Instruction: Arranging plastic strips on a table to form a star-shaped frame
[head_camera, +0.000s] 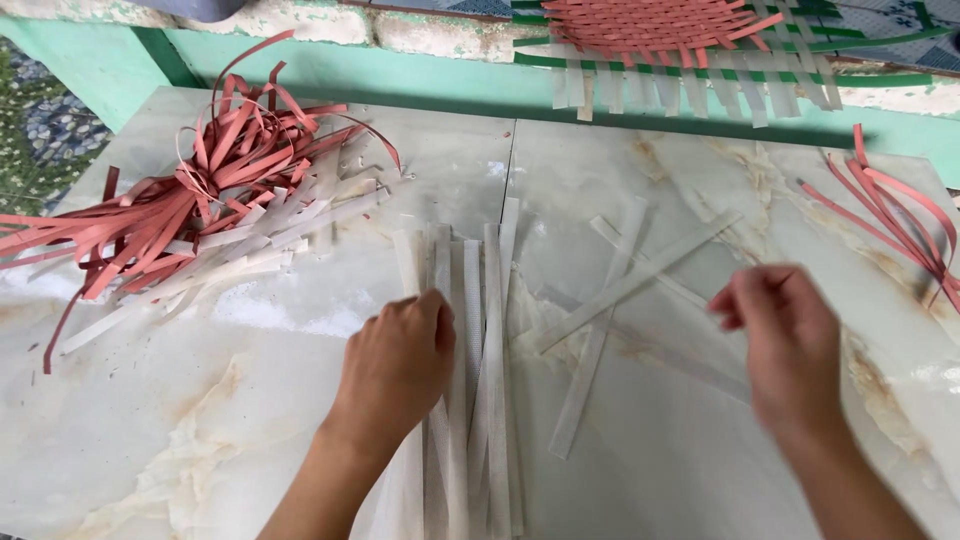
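Observation:
Several white plastic strips (490, 330) lie side by side on the marble floor (230, 420), running away from me. My left hand (400, 365) rests on their left side, fingers pressing down on the strips. A few loose white strips (620, 290) lie crossed just to the right. My right hand (785, 335) hovers above the floor right of those crossed strips, fingers curled and blurred; I cannot tell whether it pinches a strip.
A tangled pile of red and white strips (220, 190) lies at the left. More red strips (895, 215) lie at the right edge. A partly woven red, white and green mat (680, 40) rests at the far side against a green wall base.

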